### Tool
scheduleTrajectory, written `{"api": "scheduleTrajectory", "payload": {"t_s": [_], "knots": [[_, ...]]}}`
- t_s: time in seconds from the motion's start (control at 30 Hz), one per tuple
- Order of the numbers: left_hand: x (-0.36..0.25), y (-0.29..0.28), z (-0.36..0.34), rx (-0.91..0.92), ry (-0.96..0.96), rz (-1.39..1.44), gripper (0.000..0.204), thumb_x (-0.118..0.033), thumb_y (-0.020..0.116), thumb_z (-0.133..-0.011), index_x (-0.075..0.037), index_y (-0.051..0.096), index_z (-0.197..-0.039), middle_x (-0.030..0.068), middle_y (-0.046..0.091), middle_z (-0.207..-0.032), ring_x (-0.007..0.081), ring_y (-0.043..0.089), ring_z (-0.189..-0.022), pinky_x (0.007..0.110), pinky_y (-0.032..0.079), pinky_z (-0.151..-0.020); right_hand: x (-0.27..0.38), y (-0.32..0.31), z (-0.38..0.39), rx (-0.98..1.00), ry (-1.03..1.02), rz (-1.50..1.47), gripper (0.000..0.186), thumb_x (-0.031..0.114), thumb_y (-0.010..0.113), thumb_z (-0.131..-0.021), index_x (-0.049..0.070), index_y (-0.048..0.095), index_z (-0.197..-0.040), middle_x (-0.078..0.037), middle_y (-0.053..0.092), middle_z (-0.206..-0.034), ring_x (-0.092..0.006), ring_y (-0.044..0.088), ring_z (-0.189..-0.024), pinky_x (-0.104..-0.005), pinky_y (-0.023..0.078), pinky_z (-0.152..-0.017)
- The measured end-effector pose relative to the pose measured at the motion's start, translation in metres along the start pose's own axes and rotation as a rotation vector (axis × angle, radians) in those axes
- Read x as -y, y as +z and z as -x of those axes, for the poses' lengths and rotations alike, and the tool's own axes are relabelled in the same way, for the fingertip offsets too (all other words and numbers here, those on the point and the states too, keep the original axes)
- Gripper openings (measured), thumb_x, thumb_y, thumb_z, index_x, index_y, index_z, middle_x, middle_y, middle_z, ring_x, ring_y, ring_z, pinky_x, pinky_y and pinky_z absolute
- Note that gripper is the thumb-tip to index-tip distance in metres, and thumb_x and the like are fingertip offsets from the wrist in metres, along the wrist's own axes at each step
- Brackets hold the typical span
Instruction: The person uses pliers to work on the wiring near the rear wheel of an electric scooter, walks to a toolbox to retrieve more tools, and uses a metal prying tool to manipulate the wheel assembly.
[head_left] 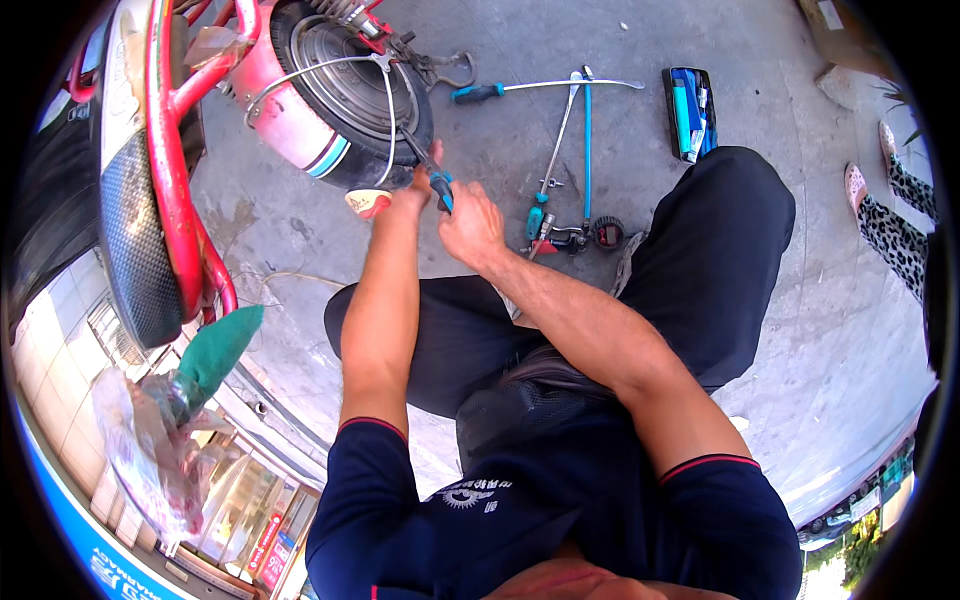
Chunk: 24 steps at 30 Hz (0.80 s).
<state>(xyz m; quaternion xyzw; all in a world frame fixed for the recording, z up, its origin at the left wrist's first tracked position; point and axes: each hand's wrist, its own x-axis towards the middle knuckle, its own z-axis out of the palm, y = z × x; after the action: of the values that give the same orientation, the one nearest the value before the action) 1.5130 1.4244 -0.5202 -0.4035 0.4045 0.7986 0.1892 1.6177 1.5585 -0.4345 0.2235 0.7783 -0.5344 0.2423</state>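
- Closest in, a dark blue shirt (600, 510) with red-edged sleeves, then black trousers (715, 260), knees spread wide over the grey floor (640, 40).
- Right hand (472, 225), reaching forward, and that's a firm grip: fingers wrapped round the teal-and-black handle of a lever (441, 188).
- Left hand (408, 190), just beside it at the bottom of the tyre (421, 125), thumb up near the lever; is it grasping anything? Can't tell from here.
- Follow that lever: up and leftward, its tip reaching the tyre's inner edge, on a wheel (335, 60) ahead and to the left, beside a red frame (170, 160).
- Over on the right, lying on the floor: a round gauge (607, 232), a blue rod (588, 150) and a long teal-handled tool (478, 93).
- Beyond the right knee, a black box (670, 112) full of blue pieces.
- Far right, someone in spotted trousers (890, 235) and pink shoes.
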Motion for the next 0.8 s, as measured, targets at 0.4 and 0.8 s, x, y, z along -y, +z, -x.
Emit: {"api": "scheduleTrajectory", "payload": {"t_s": [0.4, 0.8], "knots": [[0.024, 0.039, 0.107, 0.288, -0.037, -0.543, 0.048, -0.044, 0.047, -0.102, -0.007, 0.053, -0.133, 0.0085, 0.057, -0.133, 0.0218, 0.055, -0.119, 0.040, 0.041, -0.102, 0.011, -0.083, -0.062, 0.328, -0.331, 0.423, 0.026, 0.013, 0.059, -0.079, -0.001, 0.072, -0.097, -0.026, 0.070, -0.101, -0.0406, 0.068, -0.098, -0.0484, 0.056, -0.085], [0.031, 0.064, 0.094, 0.123, -0.383, -0.310, 0.046, -0.048, 0.055, -0.099, -0.005, 0.059, -0.115, 0.0134, 0.066, -0.111, 0.0248, 0.065, -0.102, 0.042, 0.053, -0.092, 0.009, -0.040, -0.012, 0.006, -0.156, 0.200, 0.036, 0.014, 0.054, -0.086, -0.005, 0.054, -0.116, -0.035, 0.061, -0.112, -0.0462, 0.067, -0.095, -0.0537, 0.056, -0.082]]}}
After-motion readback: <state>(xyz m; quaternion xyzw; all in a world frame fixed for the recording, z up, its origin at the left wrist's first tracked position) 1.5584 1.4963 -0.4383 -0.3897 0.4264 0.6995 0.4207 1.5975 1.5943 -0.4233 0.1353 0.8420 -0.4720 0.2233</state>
